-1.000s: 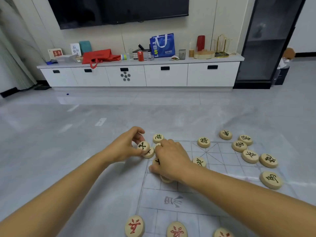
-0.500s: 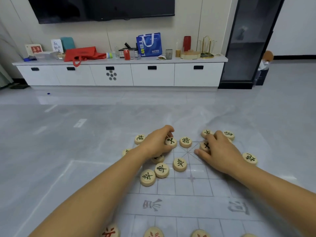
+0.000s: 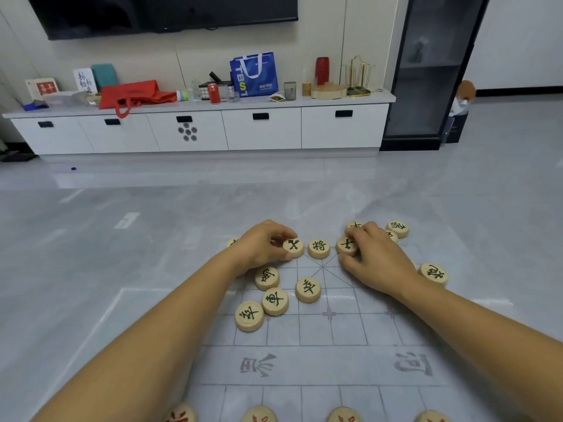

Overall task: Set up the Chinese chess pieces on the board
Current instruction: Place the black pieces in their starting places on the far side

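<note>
**Q:** Colours of the left advisor piece (image 3: 293,247), general piece (image 3: 318,248) and right advisor piece (image 3: 347,245)?

**A:** Pale wood discs, black characters. The near-edge pieces (image 3: 259,417): same wood, red characters.

**Q:** And the board (image 3: 316,333)?

**A:** Translucent whitish sheet; thin reddish-grey grid; faded red river characters (image 3: 258,364).

**Q:** Background?

**A:** The floor (image 3: 152,239), grey marbled tile; cabinet (image 3: 262,132), white with black handles; tote bag (image 3: 254,74), blue with white handles and lettering; cloth bag (image 3: 134,94), red; can (image 3: 214,93), red.
</note>
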A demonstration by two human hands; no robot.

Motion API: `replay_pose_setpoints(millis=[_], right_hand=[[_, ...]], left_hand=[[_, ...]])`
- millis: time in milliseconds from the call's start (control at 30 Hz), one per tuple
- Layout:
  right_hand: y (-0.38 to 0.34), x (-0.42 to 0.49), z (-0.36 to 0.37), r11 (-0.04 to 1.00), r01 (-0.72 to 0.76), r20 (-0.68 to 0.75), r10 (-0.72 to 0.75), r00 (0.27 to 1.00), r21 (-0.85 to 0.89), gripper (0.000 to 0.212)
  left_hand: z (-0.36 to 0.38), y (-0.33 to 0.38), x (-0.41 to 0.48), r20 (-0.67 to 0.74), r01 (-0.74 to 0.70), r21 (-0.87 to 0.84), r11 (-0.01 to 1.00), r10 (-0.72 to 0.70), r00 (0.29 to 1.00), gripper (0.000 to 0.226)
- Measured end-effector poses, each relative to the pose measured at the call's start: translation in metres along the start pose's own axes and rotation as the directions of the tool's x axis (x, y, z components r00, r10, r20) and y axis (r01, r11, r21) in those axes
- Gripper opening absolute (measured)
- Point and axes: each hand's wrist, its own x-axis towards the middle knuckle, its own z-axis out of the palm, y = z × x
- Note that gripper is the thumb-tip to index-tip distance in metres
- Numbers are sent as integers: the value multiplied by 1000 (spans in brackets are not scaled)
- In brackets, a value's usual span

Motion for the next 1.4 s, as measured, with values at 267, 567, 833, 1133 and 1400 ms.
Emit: replay_pose_setpoints(millis=[267, 567, 833, 1133, 1400], right_hand=[[-1, -1, 0, 1000, 1, -13, -1, 1000, 4, 46], [0, 0, 0, 998, -4, -29, 6, 1000, 69, 44], [0, 0, 0, 998, -5, -49, 8, 999, 70, 37], [1, 1, 2, 998, 7, -69, -4, 998, 57, 37], [2, 2, 3, 998, 15, -81, -11, 997, 53, 37]], left_hand=[[1, 8, 5, -140, 138, 398, 907, -89, 986, 43], [-20, 4, 4, 97, 73, 313, 947, -108, 989, 41], [2, 6, 3, -112, 147, 281, 948, -120, 986, 44], [1, 12, 2, -24, 53, 354, 934, -48, 999, 42], [1, 9, 2, -3, 45, 344, 938, -46, 999, 42]])
